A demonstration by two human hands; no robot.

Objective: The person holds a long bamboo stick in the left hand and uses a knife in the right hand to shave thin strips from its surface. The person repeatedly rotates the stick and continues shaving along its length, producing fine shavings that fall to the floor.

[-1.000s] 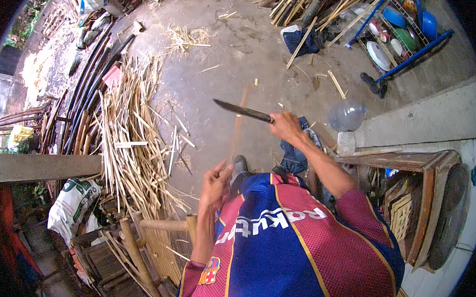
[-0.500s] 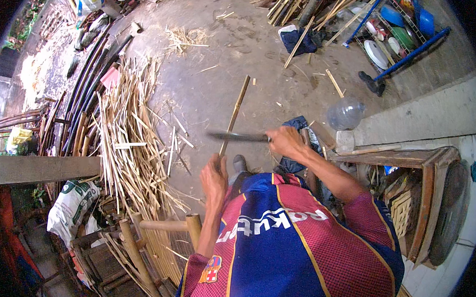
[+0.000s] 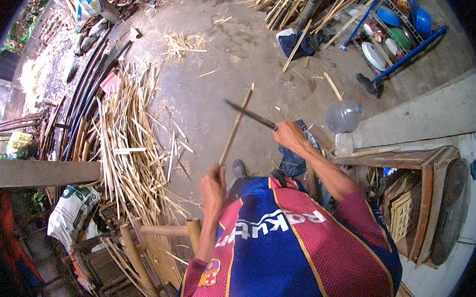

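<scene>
Left hand (image 3: 213, 181) closed around lower end of bamboo strip (image 3: 235, 127), grip pinching it; strip stands tilted over concrete floor (image 3: 220, 82), near floor's middle, top end leaning away. Right hand (image 3: 289, 135) fisted on handle of long knife (image 3: 250, 115), grip pressed tight around it; blade crosses strip near its upper end. Heap of split bamboo (image 3: 132, 142) along floor's left edge. Clear plastic jug (image 3: 343, 116) near right edge.
</scene>
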